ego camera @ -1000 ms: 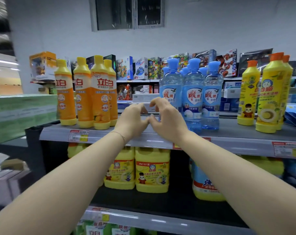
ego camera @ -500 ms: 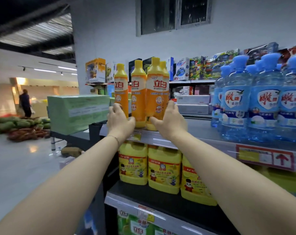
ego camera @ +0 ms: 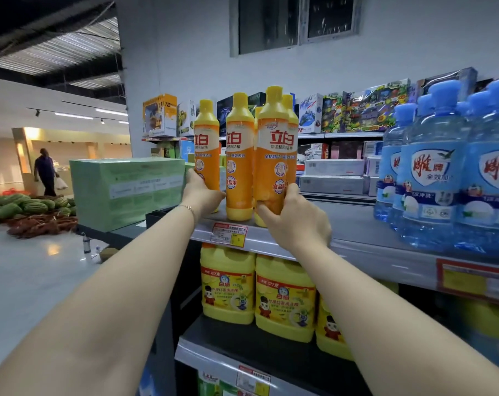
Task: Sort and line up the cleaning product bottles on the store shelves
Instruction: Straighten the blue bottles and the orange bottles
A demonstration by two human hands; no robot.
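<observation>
Several orange dish-soap bottles with yellow caps stand at the left end of the grey top shelf (ego camera: 357, 224). My left hand (ego camera: 204, 195) grips the base of the leftmost orange bottle (ego camera: 206, 144). My right hand (ego camera: 296, 218) grips the lower part of the front orange bottle (ego camera: 272, 150), whose base sits near the shelf's front edge. A middle orange bottle (ego camera: 239, 155) stands untouched between them. More orange bottles are partly hidden behind the front one.
Clear blue water-like bottles (ego camera: 431, 178) crowd the shelf's right side. Yellow jugs (ego camera: 228, 290) fill the shelf below. A green carton (ego camera: 125, 190) sits left of the shelf. Toy boxes (ego camera: 365, 110) line the back. A person (ego camera: 45, 172) walks far left beside piled melons (ego camera: 28, 207).
My view and both hands moved left from the blue bottles to the orange ones. The hands went from touching the orange group's sides to gripping two separate bottles.
</observation>
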